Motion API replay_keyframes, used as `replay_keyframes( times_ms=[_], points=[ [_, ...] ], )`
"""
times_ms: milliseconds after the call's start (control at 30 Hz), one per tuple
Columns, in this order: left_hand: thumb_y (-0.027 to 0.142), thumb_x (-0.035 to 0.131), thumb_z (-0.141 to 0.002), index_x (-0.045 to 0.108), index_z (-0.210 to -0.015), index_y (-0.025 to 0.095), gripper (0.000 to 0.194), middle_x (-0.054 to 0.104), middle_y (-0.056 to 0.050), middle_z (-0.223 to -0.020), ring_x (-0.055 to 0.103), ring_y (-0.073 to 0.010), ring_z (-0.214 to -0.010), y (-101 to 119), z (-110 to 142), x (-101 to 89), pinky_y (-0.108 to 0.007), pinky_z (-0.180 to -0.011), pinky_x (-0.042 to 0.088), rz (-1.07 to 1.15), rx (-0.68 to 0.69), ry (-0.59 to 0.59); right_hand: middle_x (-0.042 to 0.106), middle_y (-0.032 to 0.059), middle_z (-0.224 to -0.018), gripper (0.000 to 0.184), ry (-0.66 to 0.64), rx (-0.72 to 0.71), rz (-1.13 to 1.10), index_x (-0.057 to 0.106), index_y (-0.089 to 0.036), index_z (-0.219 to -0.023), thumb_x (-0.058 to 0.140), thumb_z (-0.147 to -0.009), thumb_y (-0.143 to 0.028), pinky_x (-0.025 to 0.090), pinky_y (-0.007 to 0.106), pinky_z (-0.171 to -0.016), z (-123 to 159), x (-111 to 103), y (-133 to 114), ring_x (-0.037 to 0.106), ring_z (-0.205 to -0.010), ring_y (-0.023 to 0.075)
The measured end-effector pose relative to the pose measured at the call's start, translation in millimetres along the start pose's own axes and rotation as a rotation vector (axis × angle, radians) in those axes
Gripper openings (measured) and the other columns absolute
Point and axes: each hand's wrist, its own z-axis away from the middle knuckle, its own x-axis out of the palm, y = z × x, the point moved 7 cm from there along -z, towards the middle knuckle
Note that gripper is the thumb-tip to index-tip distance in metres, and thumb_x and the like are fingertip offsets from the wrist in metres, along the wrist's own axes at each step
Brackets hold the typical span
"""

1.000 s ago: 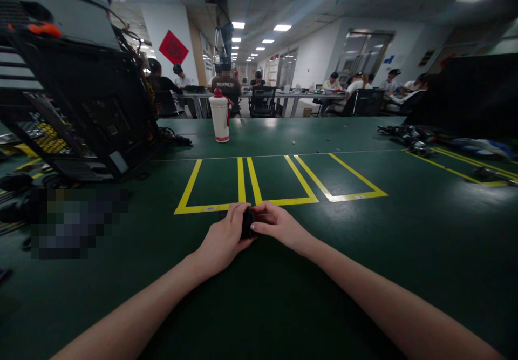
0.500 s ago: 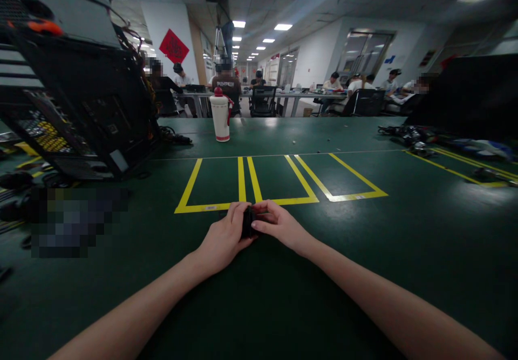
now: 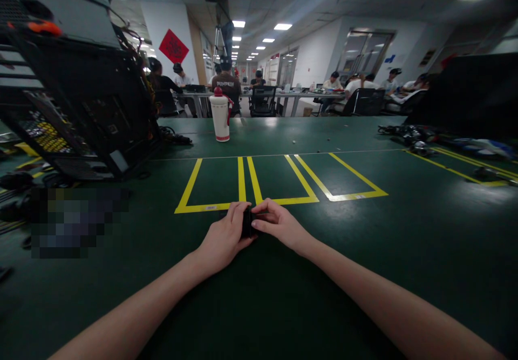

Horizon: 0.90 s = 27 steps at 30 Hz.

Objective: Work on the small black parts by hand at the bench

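Note:
A small black boxy object [image 3: 246,224] sits low over the green table [image 3: 343,273], just in front of the yellow tape outlines; its exact kind cannot be made out. My left hand [image 3: 225,238] is wrapped round it from the left, fingers over the top and thumb along the near lower side. From the right, my right hand [image 3: 280,226] meets the object's right side with curved fingers and thumb close together. Most of the object is covered by my fingers, and only a dark strip shows between the two hands.
Yellow tape [image 3: 283,201] marks three bays beyond my hands. Behind them stands a white cup [image 3: 220,118] with a red lid. An open computer case [image 3: 101,106] rises at left, near cables. Metal parts [image 3: 416,140] lie at right. Several people sit at farther tables.

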Motion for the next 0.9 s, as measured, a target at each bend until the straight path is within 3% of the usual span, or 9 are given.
replay_keyframes(
  times_ms=[133, 300, 500, 600, 900],
  points=[
    [0.029, 0.051, -0.075, 0.019, -0.119, 0.023, 0.055, 0.034, -0.006, -0.12, 0.053, -0.0186, -0.092, 0.1, 0.0, -0.8, -0.033, -0.072, 0.05, 0.01, -0.007, -0.011, 0.052, 0.0029, -0.101, 0.03, -0.023, 0.039, 0.01, 0.048, -0.019, -0.097, 0.06, -0.07, -0.023, 0.04, 0.039, -0.091, 0.3, -0.6, 3.4, 0.051, -0.1, 0.0167],
    [0.026, 0.054, -0.073, 0.019, -0.119, 0.023, 0.058, 0.034, -0.006, -0.12, 0.054, -0.0187, -0.09, -0.4, -0.3, -0.6, -0.034, -0.073, 0.049, -0.018, -0.013, -0.008, 0.051, 0.0015, -0.1, 0.037, -0.083, 0.014, -0.051, 0.045, -0.021, -0.095, 0.065, -0.064, -0.018, 0.044, 0.035, -0.084, 2.1, 3.3, 1.8, 0.053, -0.097, 0.0163],
    [0.029, 0.051, -0.075, 0.019, -0.118, 0.022, 0.054, 0.034, -0.006, -0.121, 0.053, -0.019, -0.093, 0.8, 0.0, -1.3, -0.033, -0.074, 0.049, -0.008, 0.004, 0.0, 0.054, 0.0013, -0.092, 0.023, -0.015, 0.001, -0.024, 0.048, -0.019, -0.088, 0.06, -0.07, -0.024, 0.045, 0.035, -0.081, 0.1, 1.1, 3.3, 0.055, -0.091, 0.0162],
    [0.029, 0.051, -0.075, 0.018, -0.119, 0.024, 0.055, 0.034, -0.006, -0.122, 0.053, -0.0193, -0.094, -0.3, 0.2, -1.0, -0.035, -0.075, 0.048, -0.002, -0.004, -0.005, 0.053, 0.0018, -0.097, 0.026, 0.014, 0.003, -0.002, 0.049, -0.02, -0.093, 0.06, -0.07, -0.024, 0.044, 0.036, -0.085, -1.2, -1.4, 4.5, 0.054, -0.094, 0.0158],
    [0.027, 0.052, -0.074, 0.017, -0.119, 0.024, 0.058, 0.032, -0.007, -0.123, 0.054, -0.0199, -0.093, -2.9, 0.2, 2.1, -0.036, -0.074, 0.048, 0.003, -0.021, -0.015, 0.053, 0.0011, -0.097, 0.034, -0.083, 0.01, -0.064, 0.046, -0.02, -0.092, 0.065, -0.064, -0.02, 0.045, 0.036, -0.083, 1.4, 3.7, 2.2, 0.054, -0.095, 0.0159]
  ],
)
